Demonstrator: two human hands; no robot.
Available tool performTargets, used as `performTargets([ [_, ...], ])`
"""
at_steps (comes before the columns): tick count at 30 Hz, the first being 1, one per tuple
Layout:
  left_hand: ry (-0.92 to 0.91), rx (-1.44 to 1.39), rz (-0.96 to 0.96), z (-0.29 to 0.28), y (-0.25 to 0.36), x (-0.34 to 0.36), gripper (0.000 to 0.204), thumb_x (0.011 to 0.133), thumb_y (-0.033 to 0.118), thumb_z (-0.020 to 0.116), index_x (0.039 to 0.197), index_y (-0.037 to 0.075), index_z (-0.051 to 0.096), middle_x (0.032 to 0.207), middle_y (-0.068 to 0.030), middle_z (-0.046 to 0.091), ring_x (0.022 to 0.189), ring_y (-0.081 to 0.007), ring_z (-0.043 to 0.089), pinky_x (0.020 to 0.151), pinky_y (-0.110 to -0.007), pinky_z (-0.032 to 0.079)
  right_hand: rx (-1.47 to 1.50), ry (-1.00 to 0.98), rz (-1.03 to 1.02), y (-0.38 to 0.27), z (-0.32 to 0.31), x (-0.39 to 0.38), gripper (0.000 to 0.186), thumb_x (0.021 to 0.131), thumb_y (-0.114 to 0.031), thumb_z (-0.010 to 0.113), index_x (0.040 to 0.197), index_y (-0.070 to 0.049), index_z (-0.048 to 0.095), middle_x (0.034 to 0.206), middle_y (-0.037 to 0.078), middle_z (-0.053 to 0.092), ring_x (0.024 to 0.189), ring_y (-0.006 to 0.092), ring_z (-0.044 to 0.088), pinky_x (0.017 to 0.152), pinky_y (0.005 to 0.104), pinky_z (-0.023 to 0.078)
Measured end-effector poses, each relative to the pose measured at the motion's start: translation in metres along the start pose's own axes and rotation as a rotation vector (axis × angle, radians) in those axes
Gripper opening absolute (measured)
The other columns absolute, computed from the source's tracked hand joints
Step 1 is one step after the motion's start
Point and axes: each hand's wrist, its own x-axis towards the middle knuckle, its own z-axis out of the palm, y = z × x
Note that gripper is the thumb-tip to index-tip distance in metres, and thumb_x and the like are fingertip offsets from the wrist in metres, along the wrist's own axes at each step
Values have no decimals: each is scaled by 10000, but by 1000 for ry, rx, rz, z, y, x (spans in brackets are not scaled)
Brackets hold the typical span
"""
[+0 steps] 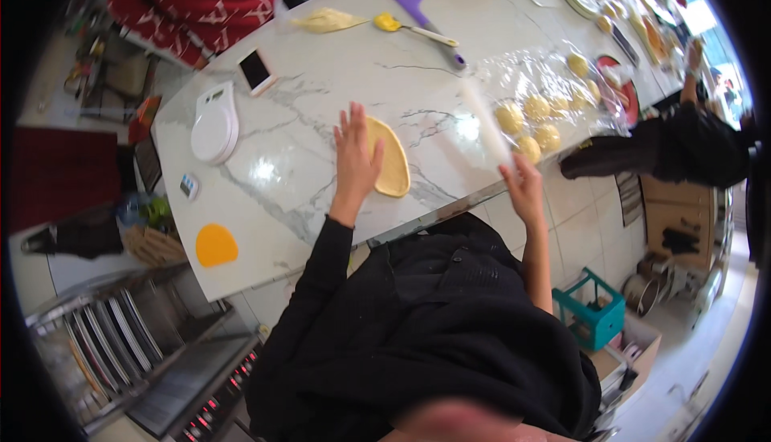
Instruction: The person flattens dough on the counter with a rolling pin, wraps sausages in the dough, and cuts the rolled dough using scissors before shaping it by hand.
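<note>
In the head view, the flattened dough (pixel 393 161) lies on the marbled surface (pixel 289 133), its long axis running away from me, near end leaning right. My left hand (pixel 356 155) is nearer: fingers loosely extended, grasping nothing, overlapping the dough's left edge. Well apart, right of the dough, my right hand (pixel 524 190) has its fingers closed around the near end of a pale, blurred rolling pin (pixel 486 124), roughly parallel to the dough.

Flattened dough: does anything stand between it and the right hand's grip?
Nothing visible does: only marbled tabletop shows between the flattened dough and the right hand. That hand holds a blurred white rod, angled away from the person; the dough balls lie to the rod's right.
</note>
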Motion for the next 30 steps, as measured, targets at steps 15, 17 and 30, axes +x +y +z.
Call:
performTargets([
  [15,131,400,64,33,96,-51,606,703,379,593,1228,153,393,1270,-153,348,1192,-297,302,975,-531,119,-50,-427,-333,26,-42,22,294,680,-204,641,905,-26,578,812,100,547,758,275,537,659,340,421],
  [17,-226,307,90,38,131,-38,518,693,359,607,1142,143,465,1133,-139,458,1068,-281,415,930,-483,226,-51,-526,-507,33,-52,23,297,661,-248,648,886,-62,596,786,66,547,761,251,536,672,335,404],
  [30,483,-351,-863,70,184,-39,216,741,188,651,726,-15,577,580,-1,530,566,-42,433,530,-208,369,-76,-178,-145,160,-117,61,458,594,-58,687,1015,-31,507,950,142,515,889,295,504,749,365,427],
])
